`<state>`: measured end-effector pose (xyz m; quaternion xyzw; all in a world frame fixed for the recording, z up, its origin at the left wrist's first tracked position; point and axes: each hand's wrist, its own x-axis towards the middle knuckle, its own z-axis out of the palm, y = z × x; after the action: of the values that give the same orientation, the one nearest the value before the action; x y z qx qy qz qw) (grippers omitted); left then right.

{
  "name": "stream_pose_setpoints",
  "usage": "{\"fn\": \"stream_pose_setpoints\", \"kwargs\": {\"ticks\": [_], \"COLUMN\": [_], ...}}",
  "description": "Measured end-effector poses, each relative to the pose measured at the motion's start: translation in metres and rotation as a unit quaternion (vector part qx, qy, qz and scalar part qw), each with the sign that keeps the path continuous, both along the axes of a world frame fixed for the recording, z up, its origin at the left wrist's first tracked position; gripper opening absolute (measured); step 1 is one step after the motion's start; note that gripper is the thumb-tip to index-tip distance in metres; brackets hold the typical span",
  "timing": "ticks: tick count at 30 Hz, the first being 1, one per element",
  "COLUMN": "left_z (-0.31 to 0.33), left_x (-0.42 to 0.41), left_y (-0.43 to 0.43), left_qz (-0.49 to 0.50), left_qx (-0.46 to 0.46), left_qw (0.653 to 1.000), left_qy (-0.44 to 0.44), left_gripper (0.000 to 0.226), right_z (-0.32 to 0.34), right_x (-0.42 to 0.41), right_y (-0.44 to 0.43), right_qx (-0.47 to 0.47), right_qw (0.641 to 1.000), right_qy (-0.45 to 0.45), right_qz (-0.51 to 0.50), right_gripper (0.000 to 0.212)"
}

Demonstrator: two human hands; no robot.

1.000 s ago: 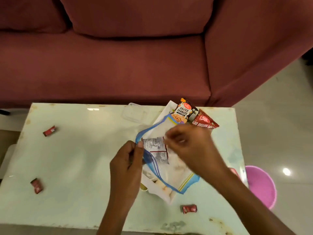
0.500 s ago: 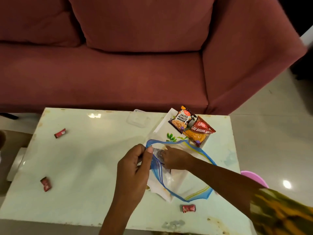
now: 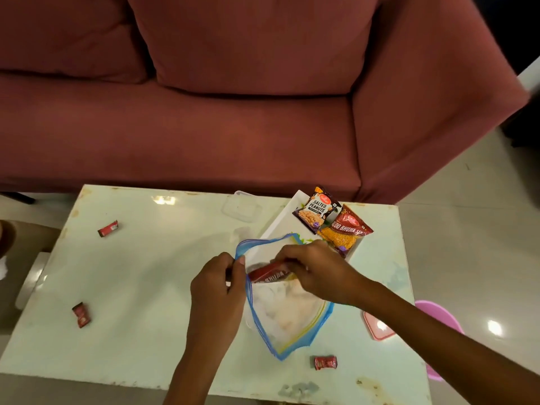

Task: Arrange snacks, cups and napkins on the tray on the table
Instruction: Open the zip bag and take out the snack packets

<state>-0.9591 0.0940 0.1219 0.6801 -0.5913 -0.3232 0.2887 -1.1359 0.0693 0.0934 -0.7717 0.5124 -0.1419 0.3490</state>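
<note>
Salted peanuts packet (image 3: 317, 210), bhujia packet (image 3: 347, 229) on white tray (image 3: 285, 219); red packet (image 3: 267, 274) half inside zip bag (image 3: 289, 320)

Between my left fingers (image 3: 238, 263) the clear thin plastic zip bag with blue edges (image 3: 289, 314) looks crinkled and faintly shiny. Under my right fingers (image 3: 287, 260) the red plastic snack packet (image 3: 266, 274) is glossy. Beneath both, the pale green tabletop (image 3: 140, 287) is smooth and reflective, with worn patches along its near edge. Beyond the fingers, the white rectangular tray (image 3: 276, 226) looks smooth, the black salted-peanuts packet (image 3: 317, 210) is glossy, and the maroon sofa (image 3: 204, 135) is matt cloth.
</note>
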Motion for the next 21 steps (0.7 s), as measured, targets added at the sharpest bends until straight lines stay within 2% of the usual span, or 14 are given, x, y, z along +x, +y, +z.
{"fn": "stream_pose_setpoints", "kwargs": {"ticks": [3, 6, 7, 9, 13, 16, 19, 21], "left_z": [0.0, -0.002, -0.002, -0.002, -0.003, -0.01, -0.021, -0.027], "left_x": [0.002, 0.002, 0.002, 0.002, 0.004, 0.008, 0.01, 0.01], "left_y": [-0.007, -0.011, -0.012, -0.013, -0.015, -0.014, -0.014, -0.013], "left_qz": [0.014, 0.022, 0.025, 0.034, 0.059, 0.069, 0.083, 0.088], "left_qx": [-0.003, 0.006, 0.005, 0.003, 0.012, 0.031, 0.044, 0.052], "left_qw": [1.0, 1.0, 1.0, 0.999, 0.997, 0.996, 0.993, 0.991], "left_qy": [-0.01, -0.009, -0.005, 0.008, 0.039, 0.052, 0.075, 0.087], "left_gripper": [0.032, 0.033, 0.033, 0.034, 0.035, 0.035, 0.035, 0.036], "right_z": [0.034, 0.054, 0.058, 0.063, 0.051, 0.014, -0.04, -0.076], "right_x": [-0.024, -0.046, -0.053, -0.065, -0.091, -0.106, -0.112, -0.112], "right_y": [0.003, 0.002, 0.001, -0.004, -0.024, -0.04, -0.054, -0.063], "right_qx": [0.07, 0.113, 0.116, 0.104, 0.067, 0.057, 0.069, 0.083], "right_qw": [0.977, 0.908, 0.887, 0.859, 0.824, 0.798, 0.787, 0.799], "right_qy": [-0.157, -0.336, -0.375, -0.422, -0.449, -0.439, -0.384, -0.326], "right_qz": [-0.127, -0.222, -0.241, -0.271, -0.338, -0.409, -0.478, -0.498], "right_gripper": [0.02, 0.014, 0.006, 0.006, 0.014, 0.026, 0.026, 0.025]}}
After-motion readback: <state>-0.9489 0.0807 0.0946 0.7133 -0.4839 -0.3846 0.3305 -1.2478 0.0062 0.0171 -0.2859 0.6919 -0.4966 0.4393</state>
